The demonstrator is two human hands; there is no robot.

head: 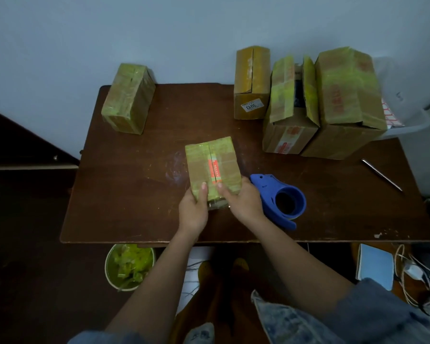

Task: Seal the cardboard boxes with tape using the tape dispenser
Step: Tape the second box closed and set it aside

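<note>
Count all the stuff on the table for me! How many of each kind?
Cardboard boxes: 5 (far left, in both hands, labelled 3013, flaps open, biggest)
Blue tape dispenser: 1
Thin metal rod: 1
Total: 7

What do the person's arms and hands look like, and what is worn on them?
Both hands, the left hand and the right hand, are bare, with no gloves. The forearms are uncovered. Faded blue denim sleeves with a washed, mottled pattern sit pushed up near the elbows; the right one shows most. A small ring seems to sit on a right finger, but it is too small to be sure.
</note>
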